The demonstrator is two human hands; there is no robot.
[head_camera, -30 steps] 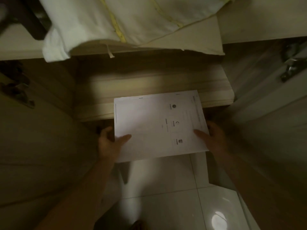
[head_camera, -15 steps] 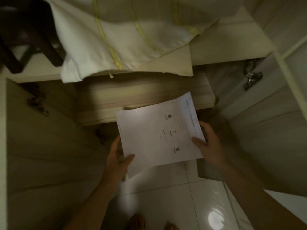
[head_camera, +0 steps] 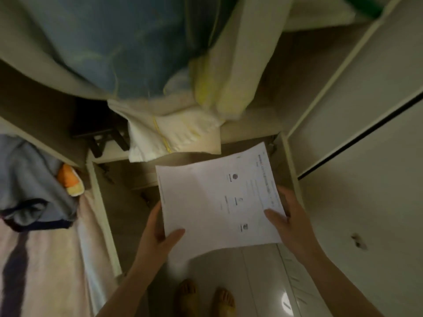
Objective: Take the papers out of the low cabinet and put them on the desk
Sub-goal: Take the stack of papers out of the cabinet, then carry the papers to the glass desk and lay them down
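I hold a stack of white papers (head_camera: pixel 212 202) with faint print in front of me, above the tiled floor. My left hand (head_camera: pixel 158 234) grips the lower left corner, thumb on top. Along the right edge, my right hand (head_camera: pixel 290 220) grips the sheets with its thumb on top. The papers are clear of the low cabinet (head_camera: pixel 128 179), whose open compartment lies just behind and below them. The desk is not in view.
Folded bedding, white, yellow-trimmed and blue (head_camera: pixel 146 72), fills the shelf above the cabinet opening. An open cabinet door (head_camera: pixel 103 220) stands at the left with clothes beside it. Pale wardrobe doors (head_camera: pixel 366 133) rise at the right. My bare feet (head_camera: pixel 203 298) stand on glossy tiles.
Both hands have lifted the papers off the cabinet shelf and drawn them up and toward me. The view has risen, so the upper shelves and bedding now show.
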